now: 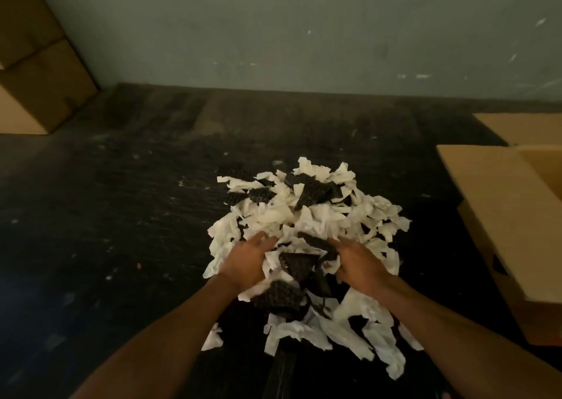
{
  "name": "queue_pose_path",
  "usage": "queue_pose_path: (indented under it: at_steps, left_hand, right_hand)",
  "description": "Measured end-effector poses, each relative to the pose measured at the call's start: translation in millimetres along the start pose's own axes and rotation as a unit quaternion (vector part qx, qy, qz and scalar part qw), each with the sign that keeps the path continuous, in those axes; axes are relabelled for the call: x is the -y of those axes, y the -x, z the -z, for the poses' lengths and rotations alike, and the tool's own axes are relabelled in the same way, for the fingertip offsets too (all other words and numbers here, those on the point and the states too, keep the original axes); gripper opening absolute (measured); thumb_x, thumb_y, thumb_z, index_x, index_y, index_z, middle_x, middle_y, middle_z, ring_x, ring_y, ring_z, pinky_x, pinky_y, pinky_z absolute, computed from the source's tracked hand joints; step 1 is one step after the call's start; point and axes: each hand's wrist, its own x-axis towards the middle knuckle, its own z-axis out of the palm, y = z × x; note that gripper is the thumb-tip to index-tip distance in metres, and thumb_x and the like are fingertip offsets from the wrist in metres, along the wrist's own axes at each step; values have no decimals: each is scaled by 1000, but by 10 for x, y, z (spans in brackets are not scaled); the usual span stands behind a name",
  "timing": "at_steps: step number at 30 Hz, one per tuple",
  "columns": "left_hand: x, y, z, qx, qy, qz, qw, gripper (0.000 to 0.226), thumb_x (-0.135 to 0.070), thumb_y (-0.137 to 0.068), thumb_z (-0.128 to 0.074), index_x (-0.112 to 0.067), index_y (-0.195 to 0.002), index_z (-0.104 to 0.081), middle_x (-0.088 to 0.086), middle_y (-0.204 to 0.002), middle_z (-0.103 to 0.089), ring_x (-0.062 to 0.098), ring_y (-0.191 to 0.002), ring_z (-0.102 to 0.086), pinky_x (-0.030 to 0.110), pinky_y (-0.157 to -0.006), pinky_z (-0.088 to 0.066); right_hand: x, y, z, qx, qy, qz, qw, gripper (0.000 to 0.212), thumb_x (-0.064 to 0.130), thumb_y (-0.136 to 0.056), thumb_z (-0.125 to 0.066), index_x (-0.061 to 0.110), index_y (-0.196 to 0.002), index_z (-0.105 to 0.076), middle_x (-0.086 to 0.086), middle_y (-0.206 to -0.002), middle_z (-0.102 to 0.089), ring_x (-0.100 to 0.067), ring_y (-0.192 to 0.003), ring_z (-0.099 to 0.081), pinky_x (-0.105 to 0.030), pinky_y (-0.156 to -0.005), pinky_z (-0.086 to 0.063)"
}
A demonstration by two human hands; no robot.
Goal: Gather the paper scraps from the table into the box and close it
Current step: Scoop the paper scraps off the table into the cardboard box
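A big heap of white and black textured paper scraps (316, 213) lies on the dark table (121, 216). My left hand (246, 261) and my right hand (357, 264) press in from either side of the heap's near part, fingers curled around a clump of scraps between them. More white scraps (380, 337) trail toward the table's near edge. An open cardboard box (498, 216) stands at the right, its flaps spread; its inside is mostly out of view.
Stacked cardboard boxes (39, 73) stand at the far left corner against a grey-green wall (273, 33). The tabletop is scuffed and speckled with tiny paper bits. One small white scrap (213, 337) lies apart under my left forearm.
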Motion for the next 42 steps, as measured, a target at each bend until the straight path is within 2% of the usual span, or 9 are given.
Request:
queue_pose_path:
  at_steps: [4,8,12,18,21,30,33,38,42]
  left_hand:
    - [7,228,275,-66,45,44,996,76,-56,-78,-40,-14,-141,-47,14,-140,-52,31,-128,-51,41,-104,-43]
    - [-100,460,568,-134,31,67,988,57,-26,-87,-64,-11,-139,-48,13,-133,-57,32,-119,-57,42,-98,-45]
    - [-368,662,935,-218,58,80,971,34,-39,-94,-54,-17,-118,-59,7,-110,-66,25,-101,-63,43,-88,-50]
    - [-829,1005,1398,-313,90,92,941,41,-53,-98,-41,-18,-106,-62,2,-99,-68,20,-90,-62,31,-75,-42]
    - [-976,1122,1534,-331,88,94,935,41,-53,-98,-40,-18,-104,-61,1,-97,-67,19,-88,-61,31,-74,-42]
    - [-1139,992,1845,-324,98,61,939,51,-60,-96,-36,-19,-116,-58,3,-107,-67,19,-92,-63,38,-83,-53]
    - [-1237,866,1845,-327,107,44,938,48,-59,-96,-36,-20,-112,-59,3,-102,-68,20,-90,-63,40,-83,-53]
    - [-1569,612,1792,-318,127,12,940,51,-59,-96,-35,-19,-119,-59,2,-106,-68,21,-95,-64,41,-87,-54]
    - [-1957,389,1732,-320,129,-12,939,53,-62,-95,-33,-21,-116,-60,1,-102,-69,20,-91,-65,41,-84,-54]
  right_hand:
    - [70,127,343,-43,-31,-46,998,51,23,-82,-72,20,-129,-55,-7,-117,-66,-24,-109,-62,-37,-94,-51]
    - [293,296,772,-80,-73,-51,993,43,20,-86,-68,16,-128,-58,-7,-114,-68,-22,-107,-63,-31,-94,-49]
    - [483,451,1147,-108,-77,-65,989,38,28,-87,-64,19,-124,-59,-8,-112,-67,-25,-101,-63,-40,-92,-52]
    - [701,754,1649,-152,-101,-44,982,32,28,-90,-63,17,-120,-62,-6,-108,-66,-22,-100,-61,-30,-87,-46]
    - [788,871,1836,-162,-80,-46,982,36,35,-88,-65,17,-119,-63,-9,-111,-67,-28,-102,-62,-38,-91,-50]
    - [881,880,2262,-186,-54,-52,980,35,29,-88,-67,14,-120,-60,-12,-107,-66,-28,-98,-62,-35,-85,-50]
    - [781,934,2376,-186,-45,-69,979,31,31,-89,-65,22,-117,-57,-9,-102,-64,-27,-94,-62,-36,-83,-50]
    - [454,1089,2598,-210,-17,-101,972,35,32,-89,-64,12,-117,-61,-13,-105,-66,-29,-95,-62,-32,-75,-45]
    - [74,1234,2824,-242,-19,-93,966,28,26,-87,-66,9,-110,-65,-16,-109,-65,-33,-101,-60,-36,-82,-48]
